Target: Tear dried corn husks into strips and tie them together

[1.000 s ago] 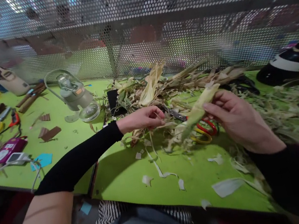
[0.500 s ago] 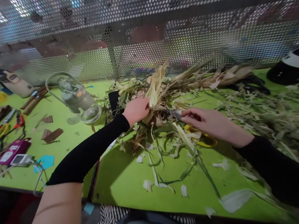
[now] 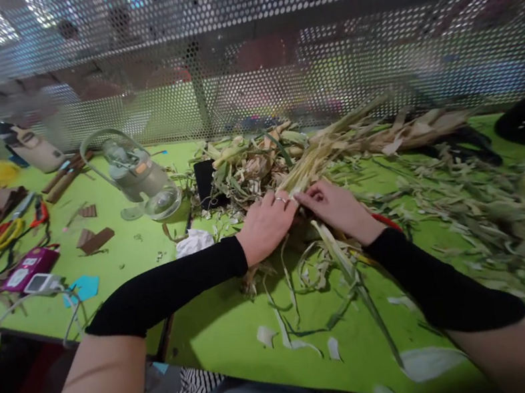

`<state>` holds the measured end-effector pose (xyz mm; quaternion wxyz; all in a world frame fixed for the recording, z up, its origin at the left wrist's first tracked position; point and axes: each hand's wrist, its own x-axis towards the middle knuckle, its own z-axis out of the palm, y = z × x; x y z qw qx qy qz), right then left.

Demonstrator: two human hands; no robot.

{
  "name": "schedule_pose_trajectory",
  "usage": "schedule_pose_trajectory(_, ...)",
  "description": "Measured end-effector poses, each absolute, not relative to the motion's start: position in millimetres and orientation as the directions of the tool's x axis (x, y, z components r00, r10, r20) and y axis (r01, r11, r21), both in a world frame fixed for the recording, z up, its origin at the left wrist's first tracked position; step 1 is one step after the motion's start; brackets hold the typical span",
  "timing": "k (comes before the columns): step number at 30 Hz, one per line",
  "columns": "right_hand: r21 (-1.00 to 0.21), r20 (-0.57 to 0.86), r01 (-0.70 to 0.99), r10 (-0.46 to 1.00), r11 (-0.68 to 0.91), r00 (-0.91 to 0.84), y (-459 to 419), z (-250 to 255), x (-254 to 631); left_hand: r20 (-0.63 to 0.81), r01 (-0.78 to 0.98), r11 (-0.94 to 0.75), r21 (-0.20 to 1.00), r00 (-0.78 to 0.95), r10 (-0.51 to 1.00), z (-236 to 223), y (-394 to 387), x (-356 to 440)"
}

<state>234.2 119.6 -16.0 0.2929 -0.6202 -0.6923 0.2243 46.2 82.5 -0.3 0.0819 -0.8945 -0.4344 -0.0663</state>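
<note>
Pale dried corn husks (image 3: 320, 152) stretch from my fingers toward the back right. My left hand (image 3: 270, 222), with a ring on one finger, pinches their near end. Right beside it, almost touching, my right hand (image 3: 333, 210) has its thumb and fingers closed on the same end. Under my right wrist, partly hidden, lie scissors with a red handle loop (image 3: 387, 222) and a yellow one. A long green-white husk strip (image 3: 350, 276) trails from below my hands toward the table's front edge.
Shredded husks (image 3: 507, 201) cover the right side. A black phone-like slab (image 3: 206, 182) and a clear jug (image 3: 142, 177) stand left of the husk heap. Further left are more scissors (image 3: 9, 231), a purple device (image 3: 31, 268) and cables. A perforated metal screen (image 3: 243, 85) closes the back.
My right hand has let go of the scissors and moved left to the husks. My left hand has come down and nearer, lowering the husk bundle, which now leans right.
</note>
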Motion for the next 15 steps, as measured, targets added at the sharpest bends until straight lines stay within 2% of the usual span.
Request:
schedule_pose_trajectory(3, -0.733, 0.133, 0.669, 0.99, 0.122, -0.035, 117, -19, 235, 0.221, 0.741, -0.657, -0.137, 0.67, 0.709, -4, 77, 50)
schedule_pose_trajectory(5, -0.784, 0.134, 0.607, 0.99, 0.127, -0.034, 115, -20, 234, 0.211, 0.72, -0.687, -0.101, 0.69, 0.692, -3, 76, 51)
schedule_pose_trajectory(7, -0.838, 0.134, 0.528, 0.99, 0.137, -0.044, 111, -19, 232, 0.187, 0.739, -0.673, 0.032, 0.657, 0.731, 2, 81, 49)
schedule_pose_trajectory(10, -0.895, 0.149, 0.415, 0.987, 0.162, -0.064, 104, -15, 228, 0.176, 0.769, -0.563, 0.304, 0.535, 0.826, 11, 92, 43)
schedule_pose_trajectory(12, -0.912, 0.166, 0.369, 0.983, 0.181, -0.073, 98, -10, 224, 0.205, 0.747, -0.537, 0.392, 0.498, 0.843, 15, 99, 39)
schedule_pose_trajectory(15, -0.905, 0.218, 0.352, 0.971, 0.239, -0.099, 90, -2, 219, 0.237, 0.698, -0.549, 0.46, 0.499, 0.834, 16, 104, 37)
